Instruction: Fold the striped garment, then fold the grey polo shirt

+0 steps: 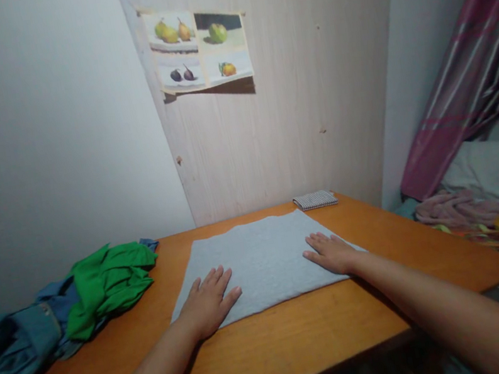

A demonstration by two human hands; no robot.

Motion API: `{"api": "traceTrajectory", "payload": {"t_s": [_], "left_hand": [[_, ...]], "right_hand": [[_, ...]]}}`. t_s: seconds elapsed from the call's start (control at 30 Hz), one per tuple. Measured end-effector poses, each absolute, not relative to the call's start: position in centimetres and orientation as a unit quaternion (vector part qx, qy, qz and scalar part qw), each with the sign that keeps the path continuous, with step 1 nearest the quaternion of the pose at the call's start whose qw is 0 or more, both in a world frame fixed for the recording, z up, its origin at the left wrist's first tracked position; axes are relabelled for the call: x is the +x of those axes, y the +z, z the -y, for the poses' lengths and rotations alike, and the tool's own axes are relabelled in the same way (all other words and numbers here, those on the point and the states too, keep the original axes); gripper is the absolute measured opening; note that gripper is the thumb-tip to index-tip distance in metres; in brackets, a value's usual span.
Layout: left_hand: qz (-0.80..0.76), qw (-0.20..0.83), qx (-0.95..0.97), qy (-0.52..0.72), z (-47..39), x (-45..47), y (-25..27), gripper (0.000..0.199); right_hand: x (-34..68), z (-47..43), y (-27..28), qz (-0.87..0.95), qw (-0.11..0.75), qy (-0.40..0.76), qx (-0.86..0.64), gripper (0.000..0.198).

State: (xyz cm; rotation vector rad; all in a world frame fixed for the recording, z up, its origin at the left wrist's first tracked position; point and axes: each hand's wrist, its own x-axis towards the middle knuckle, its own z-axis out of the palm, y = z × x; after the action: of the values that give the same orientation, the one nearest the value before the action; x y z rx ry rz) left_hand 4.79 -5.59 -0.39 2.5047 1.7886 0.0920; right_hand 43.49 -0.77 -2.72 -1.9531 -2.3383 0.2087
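Observation:
A light grey cloth [262, 264] lies spread flat on the orange-brown wooden table [295, 345]. On its near left part rests my left hand [209, 302], palm down, fingers spread. My right hand [331, 253] lies flat near the cloth's right edge, its fingers also apart. Neither hand grips anything; both touch the cloth from above. Small wrinkles run over the cloth, and its far edge is slightly wavy.
Left on the table is a heap with a green cloth [110, 284] and blue denim clothing [22, 346]. A black-and-white checked item [315, 200] lies at the back edge. Fruit pictures [200, 47] hang on the wall. A pink curtain [463, 62] and piled fabrics [464, 208] are at right.

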Motion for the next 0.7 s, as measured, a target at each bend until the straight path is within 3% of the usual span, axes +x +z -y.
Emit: {"api": "traceTrajectory", "payload": {"t_s": [0.3, 0.43, 0.7], "left_hand": [[-0.607, 0.018, 0.794, 0.025, 7.6, 4.8, 0.7, 0.078], [-0.59, 0.015, 0.807, 0.026, 8.6, 5.7, 0.3, 0.085], [-0.597, 0.017, 0.802, 0.013, 8.4, 5.2, -0.7, 0.091]], "right_hand": [[44.6, 3.1, -0.5, 0.734, 0.069, 0.046, -0.674, 0.074], [40.7, 6.4, -0.6, 0.784, 0.102, 0.081, -0.608, 0.079], [40.9, 10.5, -1.4, 0.793, 0.07, 0.102, -0.597, 0.088]]}}
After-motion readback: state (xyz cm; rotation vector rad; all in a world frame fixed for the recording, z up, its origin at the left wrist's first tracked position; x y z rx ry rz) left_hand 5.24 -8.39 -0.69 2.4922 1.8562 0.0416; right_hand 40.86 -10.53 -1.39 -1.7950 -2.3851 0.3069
